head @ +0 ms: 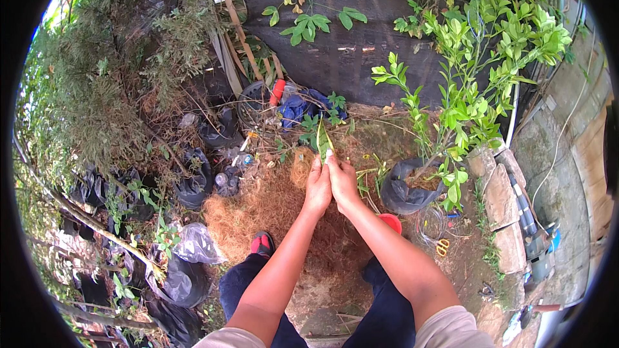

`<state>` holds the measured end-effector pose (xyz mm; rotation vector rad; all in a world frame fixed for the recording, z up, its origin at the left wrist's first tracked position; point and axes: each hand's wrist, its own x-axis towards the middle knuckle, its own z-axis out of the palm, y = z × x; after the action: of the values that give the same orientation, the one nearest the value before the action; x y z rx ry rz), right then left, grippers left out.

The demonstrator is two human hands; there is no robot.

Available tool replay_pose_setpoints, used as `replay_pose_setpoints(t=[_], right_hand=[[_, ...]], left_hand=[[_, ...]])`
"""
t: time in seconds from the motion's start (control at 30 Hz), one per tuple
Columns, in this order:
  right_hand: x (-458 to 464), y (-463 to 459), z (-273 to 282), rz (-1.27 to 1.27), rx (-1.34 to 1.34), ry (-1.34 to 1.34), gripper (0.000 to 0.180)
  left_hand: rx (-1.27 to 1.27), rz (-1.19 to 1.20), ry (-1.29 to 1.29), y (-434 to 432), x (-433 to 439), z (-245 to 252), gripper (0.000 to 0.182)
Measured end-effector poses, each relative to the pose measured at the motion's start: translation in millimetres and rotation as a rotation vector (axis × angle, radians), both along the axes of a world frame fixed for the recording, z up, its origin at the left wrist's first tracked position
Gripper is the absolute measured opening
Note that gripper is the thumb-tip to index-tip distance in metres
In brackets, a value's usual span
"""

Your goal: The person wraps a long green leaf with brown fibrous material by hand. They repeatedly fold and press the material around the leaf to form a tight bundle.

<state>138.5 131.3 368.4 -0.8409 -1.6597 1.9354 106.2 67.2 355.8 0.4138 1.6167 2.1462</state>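
Observation:
Both hands meet around a snake plant leaf (323, 141), green with yellow edges, its pointed tip rising away from me. My left hand (317, 187) grips its lower part from the left. My right hand (343, 182) presses against it from the other side, the thumb lying along the leaf. The leaf's base is hidden between my palms. Beneath my hands, loose brown coir fibre (232, 222) spreads over the soil, with a denser clump of fibre (302, 166) just left of my left hand. Cut green leaf strips (368, 179) lie to the right of my right hand.
A red plastic bowl (390, 223) is partly behind my right forearm. Yellow-handled scissors (442, 247) and a coil of clear line (428, 224) lie farther right. A leafy shrub grows from a black grow bag (404, 198). Stone blocks (500, 198) edge the right; filled plastic bags (181, 280) crowd the left.

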Motion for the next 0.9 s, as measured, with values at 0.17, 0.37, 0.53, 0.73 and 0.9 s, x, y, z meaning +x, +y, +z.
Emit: replay_pose_setpoints(t=[0.17, 0.37, 0.53, 0.73, 0.9], right_hand=[[2, 1, -1, 0.035, -0.130, 0.052, 0.047], [-2, -3, -5, -0.015, -0.126, 0.095, 0.050], [-2, 1, -7, -0.001, -0.062, 0.047, 0.049], [-3, 0, -11, -0.026, -0.057, 0.056, 0.050], [-3, -1, -10, -0.015, -0.021, 0.038, 0.050]], left_hand=[[-0.071, 0.031, 0.066, 3, -2, -6, 0.036], [-0.037, -0.005, 0.175, 0, -8, -8, 0.034], [-0.008, 0.015, 0.080, 4, -5, -8, 0.033], [-0.054, 0.012, 0.180, 1, -7, -6, 0.033], [-0.018, 0.018, 0.130, 2, -6, -7, 0.032]])
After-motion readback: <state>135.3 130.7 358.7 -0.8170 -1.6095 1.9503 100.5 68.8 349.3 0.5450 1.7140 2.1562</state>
